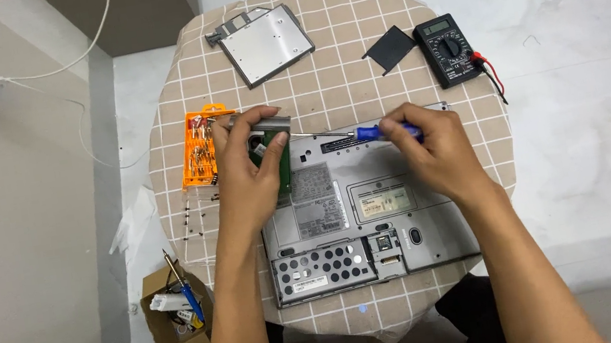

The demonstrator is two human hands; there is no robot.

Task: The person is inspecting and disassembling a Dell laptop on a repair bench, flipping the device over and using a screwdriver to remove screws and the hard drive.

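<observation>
Laptop [364,211], grey and turned bottom-up, takes up most of the small round table [352,51], which is covered in a beige cloth with a white grid; its long side runs left to right in the head view, with the vented panel nearest the person. Over its upper left corner the left hand [250,176] is closed around a small module [276,152], a grey metal end on top and a green board below, held upright so its long axis points away from the person and slightly tilted. The right hand [435,148] pinches the blue handle of a screwdriver [352,134] between fingers and thumb; the tool lies nearly level, its thin shaft running leftward so the tip meets the module just beside the left thumb. So the shaft crosses the module's long axis almost at right angles, and the left hand is the nearer of the two to the part. At the far side of the cloth lie a silver drive caddy [266,44], a dark plastic cover [390,48] and a black multimeter [449,49] with red and black leads. An orange bit case [199,149] sits open at the left edge, loose screws [191,217] below it. On the pale floor stands a small cardboard box [173,312] of tools.
</observation>
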